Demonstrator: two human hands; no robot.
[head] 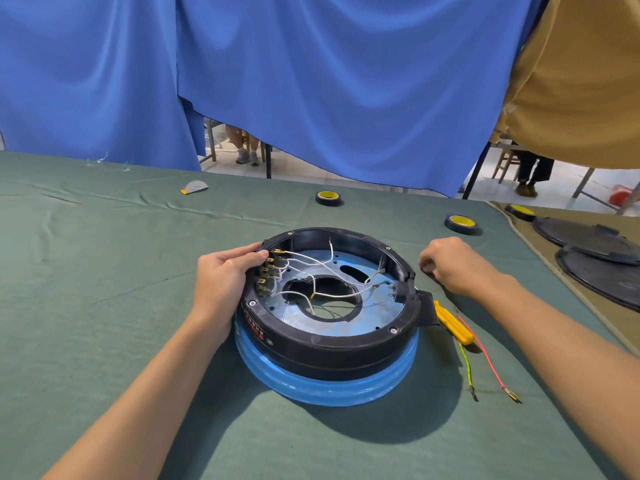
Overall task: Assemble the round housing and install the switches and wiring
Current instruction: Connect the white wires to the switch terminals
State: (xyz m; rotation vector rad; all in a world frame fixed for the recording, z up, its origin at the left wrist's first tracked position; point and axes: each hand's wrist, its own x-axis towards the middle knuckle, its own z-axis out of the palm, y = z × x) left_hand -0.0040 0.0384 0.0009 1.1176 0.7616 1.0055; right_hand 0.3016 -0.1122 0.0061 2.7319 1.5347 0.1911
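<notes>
A: Hands?
B: L hand (225,275) grips the housing (329,344) rim on its left side, thumb by the switches (266,278). R hand (450,265) is knuckles-up, fingers curled down to the tabletop (104,306); can't tell if it holds anything.
A: Writing?
B: Red print on housing side, too small to read.
A: Housing position?
B: Mid-tabletop betw. both hands, R hand just beside it, white wires (331,249) loose inside. Screwdriver (453,323) touching its right edge; tape rolls (328,197) farther back.
</notes>
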